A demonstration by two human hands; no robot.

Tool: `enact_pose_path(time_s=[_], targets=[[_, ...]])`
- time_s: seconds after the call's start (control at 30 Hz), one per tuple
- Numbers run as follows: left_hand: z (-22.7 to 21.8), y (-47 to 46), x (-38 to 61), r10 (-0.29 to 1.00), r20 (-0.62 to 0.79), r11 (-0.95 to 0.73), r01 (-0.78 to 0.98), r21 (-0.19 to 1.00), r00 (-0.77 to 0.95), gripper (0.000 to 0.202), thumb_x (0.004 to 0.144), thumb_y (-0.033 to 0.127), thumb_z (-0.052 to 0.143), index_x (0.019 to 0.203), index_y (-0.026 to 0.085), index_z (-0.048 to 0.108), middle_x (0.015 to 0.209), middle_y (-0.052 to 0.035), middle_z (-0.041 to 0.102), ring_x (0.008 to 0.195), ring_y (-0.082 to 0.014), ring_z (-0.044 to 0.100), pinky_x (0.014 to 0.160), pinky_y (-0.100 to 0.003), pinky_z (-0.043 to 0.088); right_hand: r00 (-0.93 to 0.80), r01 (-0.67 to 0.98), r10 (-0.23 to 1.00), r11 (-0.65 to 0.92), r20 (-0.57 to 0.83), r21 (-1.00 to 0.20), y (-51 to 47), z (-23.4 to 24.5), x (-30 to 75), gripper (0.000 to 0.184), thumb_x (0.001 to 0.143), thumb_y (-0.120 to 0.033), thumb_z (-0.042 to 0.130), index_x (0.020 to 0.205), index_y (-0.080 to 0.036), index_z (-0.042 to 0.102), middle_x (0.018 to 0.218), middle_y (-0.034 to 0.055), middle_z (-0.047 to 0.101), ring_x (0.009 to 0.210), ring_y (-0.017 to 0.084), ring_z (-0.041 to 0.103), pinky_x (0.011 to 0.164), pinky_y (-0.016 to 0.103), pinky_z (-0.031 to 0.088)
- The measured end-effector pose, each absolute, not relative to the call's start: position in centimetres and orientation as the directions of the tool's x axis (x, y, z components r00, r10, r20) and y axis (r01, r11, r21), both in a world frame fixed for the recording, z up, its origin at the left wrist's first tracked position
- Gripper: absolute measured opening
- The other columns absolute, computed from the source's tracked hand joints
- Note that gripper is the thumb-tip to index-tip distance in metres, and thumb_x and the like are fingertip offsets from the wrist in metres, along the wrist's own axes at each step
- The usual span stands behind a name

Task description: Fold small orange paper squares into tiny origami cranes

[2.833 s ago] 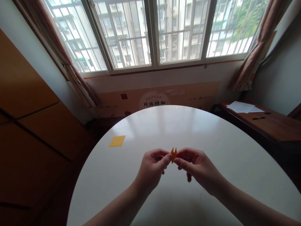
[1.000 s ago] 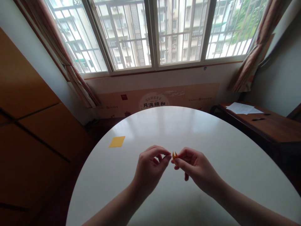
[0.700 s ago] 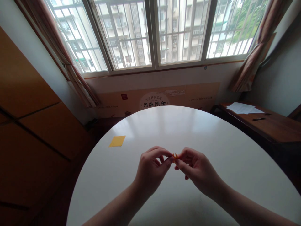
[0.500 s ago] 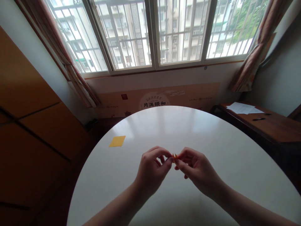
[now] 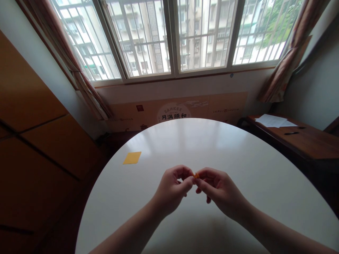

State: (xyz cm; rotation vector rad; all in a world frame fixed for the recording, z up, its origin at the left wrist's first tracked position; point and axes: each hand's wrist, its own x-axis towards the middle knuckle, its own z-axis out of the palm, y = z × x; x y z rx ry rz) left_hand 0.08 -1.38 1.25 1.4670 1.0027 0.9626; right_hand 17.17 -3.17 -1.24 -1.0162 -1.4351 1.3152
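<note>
A small piece of folded orange paper [image 5: 196, 175] is pinched between my two hands, above the middle of the white table. My left hand [image 5: 173, 187] grips its left side with thumb and forefinger. From the right, my right hand [image 5: 218, 183] closes thumb and forefinger on it too. Most of the paper is hidden by the fingertips; only a bit of its top shows, so its full shape cannot be made out. A yellow square of paper [image 5: 132, 158] lies flat on the table, to the left and beyond my hands.
The round white table [image 5: 119, 211] fills the lower view. At the right, a brown wooden bench [image 5: 315, 143] carries white sheets [image 5: 274, 120] and a dark slim object [image 5: 291, 133]. A wooden cabinet [image 5: 34, 148] stands at left; a barred window is ahead.
Two pointed tips of the orange paper stood up between my fingers before; now they look lower and folded in. My left fingers have curled slightly, and both hands stay in nearly the same place.
</note>
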Motion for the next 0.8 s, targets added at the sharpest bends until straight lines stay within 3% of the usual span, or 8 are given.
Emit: enact_pose_path(time_s=[0.17,0.43,0.57,0.8], targets=[[0.9,-1.1,0.0,0.928,0.035,-0.037,-0.002,0.999,0.370,0.015,0.076,0.027,0.070,0.078,0.013,0.064,0.067,-0.0001,0.059,0.058,-0.0107,0.053,0.045,-0.019,0.043,-0.245,-0.012,0.963,0.113,0.113,-0.994,-3.2,-1.4,17.2,0.028,0.087,-0.045,0.070,0.089,-0.017,0.071,0.073,0.0031,0.066,0.068,0.018,0.068,0.043,0.019,0.047],[0.9,-1.1,-0.1,0.941,0.053,-0.062,0.014,0.998,0.333,0.017,0.079,0.030,0.071,0.080,0.014,0.068,0.071,-0.0029,0.066,0.059,-0.0117,0.055,0.045,-0.018,0.045,-0.212,-0.090,0.974,0.057,0.075,-0.994,-3.1,-1.1,17.4,0.027,0.083,-0.043,0.072,0.082,-0.017,0.069,0.067,0.0018,0.064,0.063,0.018,0.067,0.039,0.019,0.044],[1.3,-1.5,0.0,0.949,0.066,-0.103,0.105,0.989,0.309,0.022,0.081,0.035,0.070,0.086,0.013,0.074,0.073,-0.0058,0.069,0.061,-0.0137,0.057,0.044,-0.019,0.045,-0.204,-0.039,0.976,0.075,0.082,-0.996,-3.2,-1.1,17.3,0.028,0.084,-0.044,0.072,0.084,-0.017,0.070,0.065,0.0021,0.065,0.062,0.017,0.066,0.041,0.020,0.044],[1.7,-2.0,0.2,0.957,0.182,-0.238,0.256,0.937,0.224,0.016,0.082,0.029,0.072,0.076,0.015,0.078,0.069,-0.0058,0.072,0.061,-0.0143,0.059,0.047,-0.020,0.045,-0.188,0.023,0.976,0.119,0.113,-0.993,-3.5,-0.9,17.2,0.024,0.082,-0.040,0.077,0.081,-0.017,0.071,0.067,0.0025,0.067,0.064,0.016,0.067,0.046,0.020,0.044]])
